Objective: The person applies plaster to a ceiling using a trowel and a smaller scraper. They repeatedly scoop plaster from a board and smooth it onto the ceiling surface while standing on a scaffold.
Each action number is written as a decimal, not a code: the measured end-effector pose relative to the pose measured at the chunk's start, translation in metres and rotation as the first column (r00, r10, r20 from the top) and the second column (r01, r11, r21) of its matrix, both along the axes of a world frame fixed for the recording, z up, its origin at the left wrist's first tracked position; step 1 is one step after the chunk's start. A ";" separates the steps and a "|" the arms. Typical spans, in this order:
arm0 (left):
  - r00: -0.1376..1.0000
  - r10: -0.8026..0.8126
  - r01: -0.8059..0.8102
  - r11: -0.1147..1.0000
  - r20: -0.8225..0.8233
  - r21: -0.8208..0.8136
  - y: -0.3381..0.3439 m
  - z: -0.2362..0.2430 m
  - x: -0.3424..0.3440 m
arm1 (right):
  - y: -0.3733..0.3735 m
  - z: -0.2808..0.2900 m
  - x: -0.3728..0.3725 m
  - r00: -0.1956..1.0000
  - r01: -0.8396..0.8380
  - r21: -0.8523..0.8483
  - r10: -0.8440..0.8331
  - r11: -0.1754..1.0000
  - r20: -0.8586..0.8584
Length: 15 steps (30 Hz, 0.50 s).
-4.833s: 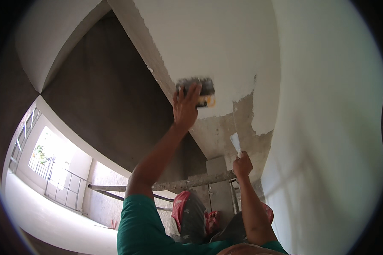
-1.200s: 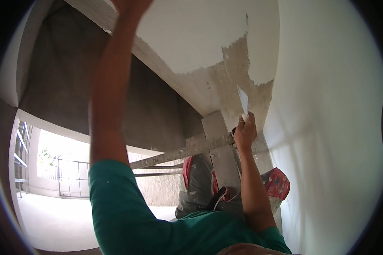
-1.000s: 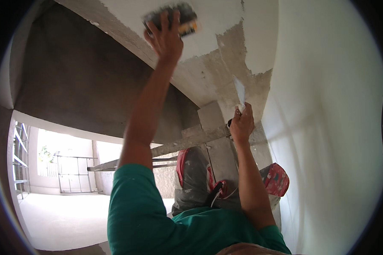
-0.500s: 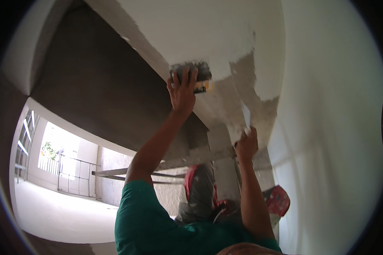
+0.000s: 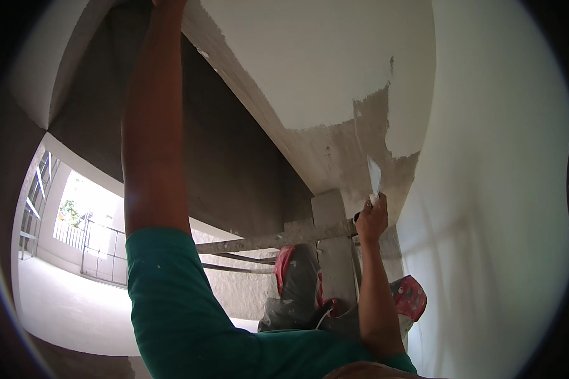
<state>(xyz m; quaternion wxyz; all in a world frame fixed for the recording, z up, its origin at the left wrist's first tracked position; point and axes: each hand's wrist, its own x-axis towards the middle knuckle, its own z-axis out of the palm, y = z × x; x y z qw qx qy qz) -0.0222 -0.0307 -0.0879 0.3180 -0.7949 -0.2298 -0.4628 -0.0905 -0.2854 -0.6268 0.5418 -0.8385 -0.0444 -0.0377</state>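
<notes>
My left arm (image 5: 155,126) stretches up past the top edge. Only the base of my left hand (image 5: 169,2) shows there; its fingers, and anything in them, are out of the picture. My right hand (image 5: 373,218) is closed round the handle of a putty knife (image 5: 374,174), whose pale blade points up. Behind the blade is a surface with smooth white plaster (image 5: 322,63) on its upper part and bare grey patches (image 5: 335,148) below, meeting in a ragged edge.
A splattered wooden bar (image 5: 265,242) crosses below my right hand, with a grey board (image 5: 335,265) behind it. A white wall (image 5: 487,189) rises on the right. A dark recess (image 5: 234,145) lies left of centre, and a bright window opening with a railing (image 5: 98,246) farther left.
My left hand has moved from the plastered surface up and left to the top edge, taking its flat, smeared plastering blade out of view. My right hand still holds the putty knife, shifted slightly.
</notes>
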 end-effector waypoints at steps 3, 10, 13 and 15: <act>0.999 0.031 -0.031 0.999 -0.041 -0.005 -0.011 -0.054 -0.008 | 0.004 0.001 -0.001 1.000 -0.024 -0.008 0.024 1.000 -0.001; 0.993 -0.037 0.039 0.999 -0.112 0.016 0.029 -0.280 -0.008 | 0.001 0.003 0.003 0.999 -0.027 -0.010 0.027 1.000 -0.029; 0.983 -0.109 0.083 0.982 -0.147 -0.172 0.021 -0.383 -0.015 | -0.001 0.009 0.004 0.993 -0.054 0.001 0.054 0.999 -0.102; 0.963 -0.082 0.012 0.964 -0.255 -0.264 0.016 -0.447 -0.017 | 0.001 0.005 0.008 0.995 -0.038 -0.023 0.036 0.999 -0.090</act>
